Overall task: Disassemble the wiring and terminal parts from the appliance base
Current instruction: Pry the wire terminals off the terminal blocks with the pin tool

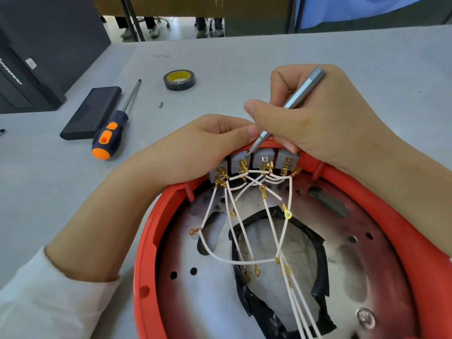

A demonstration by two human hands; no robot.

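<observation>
red appliance base [146, 241] nearest, left hand [195, 148] gripping its rim, right hand [318, 123] pinching silver tool [291, 104] at terminals [264, 165]

tape roll [178, 80], orange-handled screwdriver [110, 133], black case [91, 113]
</observation>
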